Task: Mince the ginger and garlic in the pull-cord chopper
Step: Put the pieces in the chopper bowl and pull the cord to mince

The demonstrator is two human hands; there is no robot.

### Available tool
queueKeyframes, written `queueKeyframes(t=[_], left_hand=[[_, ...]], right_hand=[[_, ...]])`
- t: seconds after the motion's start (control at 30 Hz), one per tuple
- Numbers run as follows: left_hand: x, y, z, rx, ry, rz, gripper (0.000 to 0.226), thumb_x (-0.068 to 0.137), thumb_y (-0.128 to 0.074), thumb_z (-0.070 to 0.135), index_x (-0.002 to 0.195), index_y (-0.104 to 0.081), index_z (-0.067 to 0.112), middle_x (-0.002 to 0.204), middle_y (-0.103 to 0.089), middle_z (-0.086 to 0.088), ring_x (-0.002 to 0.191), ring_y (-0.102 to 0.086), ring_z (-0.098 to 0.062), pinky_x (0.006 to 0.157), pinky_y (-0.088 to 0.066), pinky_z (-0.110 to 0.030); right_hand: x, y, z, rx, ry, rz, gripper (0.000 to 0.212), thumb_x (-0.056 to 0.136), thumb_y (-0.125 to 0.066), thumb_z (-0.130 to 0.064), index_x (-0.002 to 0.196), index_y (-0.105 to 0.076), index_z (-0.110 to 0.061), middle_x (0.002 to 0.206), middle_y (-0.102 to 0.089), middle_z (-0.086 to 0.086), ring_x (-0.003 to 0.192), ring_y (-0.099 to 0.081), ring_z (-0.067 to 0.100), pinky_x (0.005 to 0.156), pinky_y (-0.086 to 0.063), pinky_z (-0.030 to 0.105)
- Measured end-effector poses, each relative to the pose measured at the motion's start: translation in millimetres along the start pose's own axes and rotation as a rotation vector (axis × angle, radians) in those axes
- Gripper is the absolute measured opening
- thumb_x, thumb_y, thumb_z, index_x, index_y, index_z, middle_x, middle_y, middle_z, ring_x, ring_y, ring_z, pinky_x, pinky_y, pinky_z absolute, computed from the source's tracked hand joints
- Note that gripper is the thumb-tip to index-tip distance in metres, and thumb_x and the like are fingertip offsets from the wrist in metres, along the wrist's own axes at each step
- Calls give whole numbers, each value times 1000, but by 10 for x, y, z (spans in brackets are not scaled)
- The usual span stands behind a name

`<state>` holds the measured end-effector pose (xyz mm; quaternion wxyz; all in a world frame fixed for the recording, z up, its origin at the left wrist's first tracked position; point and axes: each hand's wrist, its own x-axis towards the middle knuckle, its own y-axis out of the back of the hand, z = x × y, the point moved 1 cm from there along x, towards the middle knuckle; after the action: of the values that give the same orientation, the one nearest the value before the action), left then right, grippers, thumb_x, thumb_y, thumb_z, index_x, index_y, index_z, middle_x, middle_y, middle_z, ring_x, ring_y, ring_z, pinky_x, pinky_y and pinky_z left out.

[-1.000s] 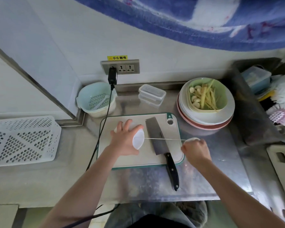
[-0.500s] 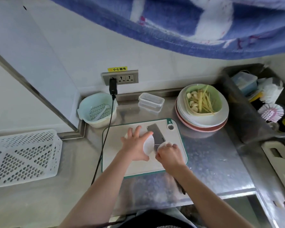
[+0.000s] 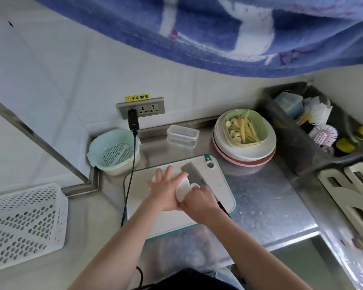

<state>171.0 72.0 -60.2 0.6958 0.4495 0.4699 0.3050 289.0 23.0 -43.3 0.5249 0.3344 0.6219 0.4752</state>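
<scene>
The white pull-cord chopper [image 3: 182, 190] stands on the cutting board [image 3: 222, 185] in the middle of the counter. My left hand [image 3: 165, 191] lies over its lid with fingers spread, holding it down. My right hand [image 3: 199, 200] is right beside the chopper and grips the white pull handle [image 3: 195, 186], with the cord drawn in. A green bowl [image 3: 260, 126] with garlic cloves [image 3: 234, 129] and ginger strips [image 3: 248, 130] sits on stacked plates at the back right. The chopper's contents are hidden.
A cleaver [image 3: 192, 171] lies on the board behind the chopper, its handle under my right wrist. A colander bowl [image 3: 113, 151], a black cable [image 3: 132, 164], clear lidded boxes [image 3: 182, 136], a white perforated basket [image 3: 23, 225] and a dark bin with brushes [image 3: 321, 130] surround the board.
My right hand moved left from the cord's full stretch back to the chopper, and the cord retracted. My left hand stayed on the lid.
</scene>
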Motion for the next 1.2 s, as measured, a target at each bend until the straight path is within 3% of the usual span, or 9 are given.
queueKeyframes(t=[0.3,0.37,0.47,0.57,0.67,0.8,0.9,1.07,1.2], left_hand=[[-19,-5,-29,-5,-4,26,101,51,-74,47,133,-16,52,145,-9,2,130,-14,-36,97,-34,-53],[-10,-11,-32,-6,-7,27,100,51,-74,48,133,-16,51,145,-8,2,131,-13,-36,97,-34,-53],[-3,-15,-39,-1,-12,30,100,54,-74,53,135,-15,52,147,-6,1,132,-12,-38,96,-34,-54],[-8,-13,-84,-9,-2,27,99,56,-73,57,136,-14,53,150,-2,1,136,-8,-38,98,-32,-55],[-16,0,-89,-20,14,30,99,55,-72,50,135,-15,53,149,-3,2,136,-7,-37,97,-30,-53],[-29,21,-67,-12,25,24,99,55,-73,49,135,-16,52,148,-5,2,135,-8,-36,97,-31,-53],[-15,2,-64,-3,28,27,100,55,-73,50,136,-15,52,148,-5,2,136,-8,-37,97,-31,-54],[-14,10,-98,9,5,11,98,62,-73,51,140,-13,52,152,0,0,137,-5,-38,98,-31,-55],[-23,10,-101,-4,13,47,100,53,-73,51,136,-16,53,148,-6,4,135,-11,-34,96,-34,-52]], right_hand=[[-451,-211,892,-31,-479,-208,35,97,-36,-29,117,-63,-22,117,-62,3,112,-56,23,87,-44,29],[-306,-161,708,31,-454,-144,36,97,-35,-32,116,-64,-20,117,-64,4,112,-57,24,88,-44,29],[-50,61,125,96,-190,6,35,98,-36,-29,108,-67,-15,110,-66,9,107,-57,29,82,-40,30],[3,88,-105,99,-102,3,30,97,-39,-24,107,-65,-12,109,-63,9,106,-56,28,79,-39,31],[-178,-80,325,160,-418,-95,34,95,-38,-26,113,-64,-14,117,-63,8,111,-58,27,87,-45,30],[-569,-247,915,114,-762,-226,31,94,-40,-22,114,-65,-23,115,-65,1,108,-61,23,81,-49,29],[-345,-147,687,107,-609,-130,33,94,-40,-24,114,-66,-18,116,-64,5,109,-59,25,80,-46,29],[-6,188,-213,172,-48,-27,31,97,-39,-21,109,-64,-6,109,-64,15,105,-57,32,79,-41,33],[-204,-126,461,287,-514,-126,32,92,-42,-25,112,-65,-14,115,-64,9,109,-60,28,85,-46,31]])
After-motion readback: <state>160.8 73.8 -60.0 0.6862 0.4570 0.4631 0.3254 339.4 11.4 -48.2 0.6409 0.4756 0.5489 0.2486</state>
